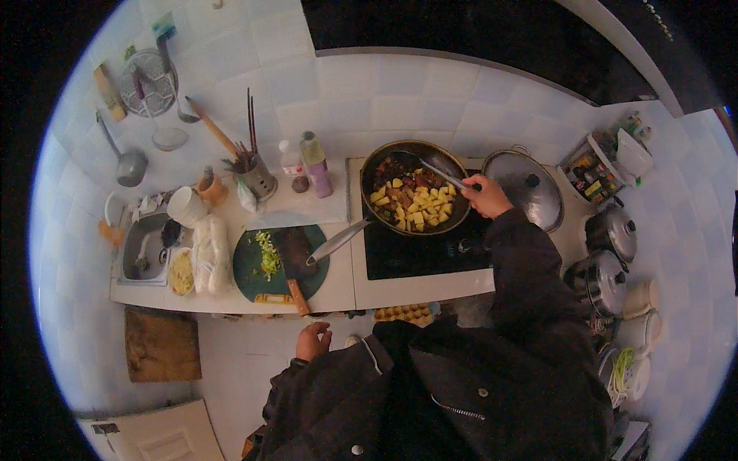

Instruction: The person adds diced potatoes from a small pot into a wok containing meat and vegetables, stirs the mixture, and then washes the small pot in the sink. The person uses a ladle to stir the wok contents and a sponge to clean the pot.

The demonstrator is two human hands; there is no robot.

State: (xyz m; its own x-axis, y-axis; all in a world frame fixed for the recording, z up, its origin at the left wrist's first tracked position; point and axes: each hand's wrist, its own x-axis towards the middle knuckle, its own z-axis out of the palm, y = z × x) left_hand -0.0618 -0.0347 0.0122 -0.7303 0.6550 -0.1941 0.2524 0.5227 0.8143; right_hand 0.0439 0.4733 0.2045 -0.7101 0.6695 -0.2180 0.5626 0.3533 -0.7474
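My right hand [488, 197] grips the handle of a metal cooking utensil [443, 173], whose head is down among the food in a deep frying pan [467, 216]. Diced yellow pieces, probably potato [424, 206], fill the near side of the pan; darker browned chunks [398, 168] lie behind them. The pan rests on a black cooktop [415, 259], its long handle [340, 241] reaching left over a green round cutting board [248, 282]. On that board are chopped green onions [267, 253] and a cleaver [297, 288]. My left hand [313, 341] hangs empty before the counter edge, fingers loosely bent.
A domed metal lid [527, 187] leans right of the cooktop, near stacked lidded pots [605, 282]. Bottles [317, 167] and a utensil holder [258, 178] stand along the back. Leftward are a plastic bag [210, 256], a bowl of pale food [182, 272] and a sink [141, 248].
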